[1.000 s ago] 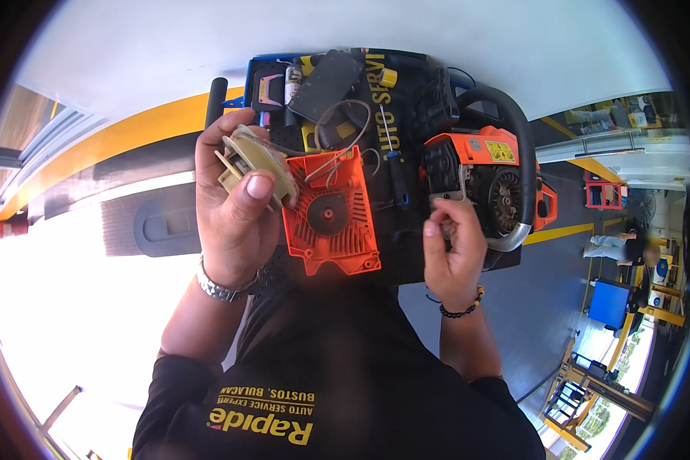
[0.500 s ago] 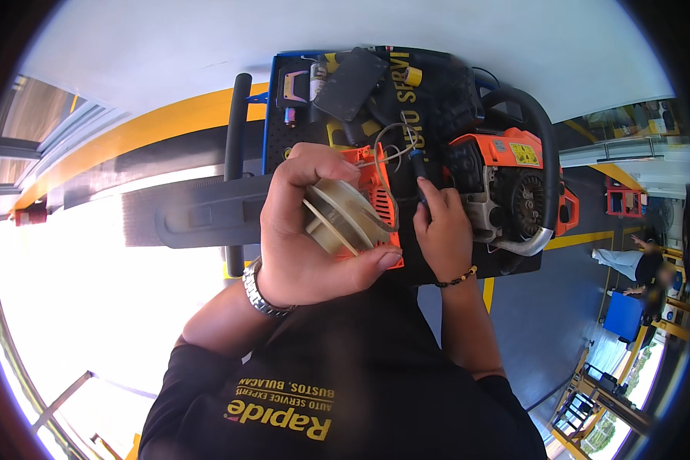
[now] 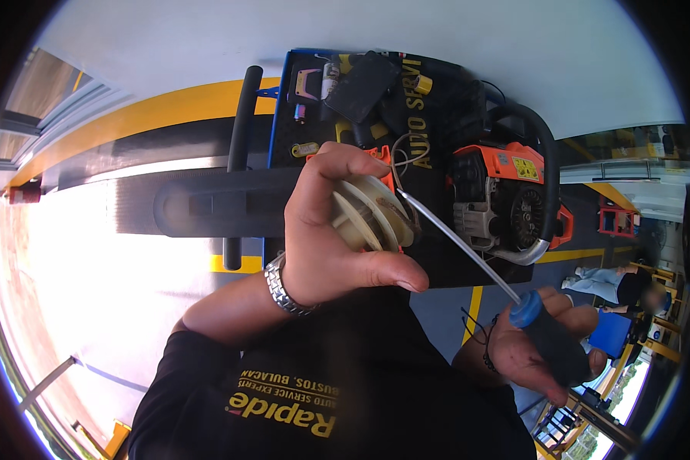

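Observation:
A pale, grooved plastic starter pulley is gripped between the thumb and fingers of my left hand. Just behind it shows part of an orange starter cover, mostly hidden, with a thin cord looping above. In my right hand lies a screwdriver with a blue and black handle, its palm turned up. The metal shaft slants up and left, with the tip near the pulley's right edge; whether they touch I cannot tell. An orange and black chainsaw body rests to the right.
A long black guide bar cover extends left past the cart's handle. On the cart top lie a dark flat tablet-like object, a small spray can and a yellow-capped item. Another person stands far right.
My right hand has swung down and right, away from the cart, bringing the screwdriver into full view. My left hand and the pulley have shifted slightly right in the picture.

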{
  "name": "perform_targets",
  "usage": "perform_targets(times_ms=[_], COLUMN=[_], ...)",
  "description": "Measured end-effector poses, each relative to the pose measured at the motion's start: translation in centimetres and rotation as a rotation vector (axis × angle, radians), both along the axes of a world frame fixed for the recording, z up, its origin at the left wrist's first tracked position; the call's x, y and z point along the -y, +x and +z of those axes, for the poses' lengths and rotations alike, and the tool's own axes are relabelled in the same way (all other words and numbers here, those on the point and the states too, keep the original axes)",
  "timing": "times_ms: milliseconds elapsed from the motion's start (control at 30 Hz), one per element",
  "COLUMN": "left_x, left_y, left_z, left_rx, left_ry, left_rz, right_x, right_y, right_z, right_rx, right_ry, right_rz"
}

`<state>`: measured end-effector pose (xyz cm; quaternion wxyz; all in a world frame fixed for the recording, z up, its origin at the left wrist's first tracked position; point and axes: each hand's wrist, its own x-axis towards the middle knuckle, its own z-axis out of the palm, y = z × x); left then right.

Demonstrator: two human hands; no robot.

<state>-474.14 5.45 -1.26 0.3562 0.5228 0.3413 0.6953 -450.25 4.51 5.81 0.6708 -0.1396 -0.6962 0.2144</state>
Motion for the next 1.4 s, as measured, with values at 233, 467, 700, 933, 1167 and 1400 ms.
perform_targets(times_ms=[233,467,700,933,1167,1400], left_x=[0.4,0.3,-0.1,-0.2,-0.3,0.0], left_y=[-0.6,0.1,0.7,1.4,2.3,3.1], left_z=[-0.1,-0.6,0.1,0.5,0.1,-0.2], left_rx=[0.108,0.146,0.105,0.033,0.027,0.005], left_ry=[-0.031,0.034,0.015,0.033,0.061,0.153], left_rz=[0.025,0.007,0.01,-0.021,-0.116,-0.315], right_x=[3.1,3.1,3.8,3.8,4.7,4.1], right_y=[-0.5,-0.5,0.1,0.4,0.7,-1.7], right_z=[-2.6,-1.4,-1.0,-0.4,0.1,1.9], right_rx=[-0.038,0.053,0.013,0.079,0.08,-0.011], right_ry=[-0.046,-0.027,0.008,0.059,0.076,0.21], right_rz=[0.006,0.004,-0.065,-0.094,-0.172,0.122])
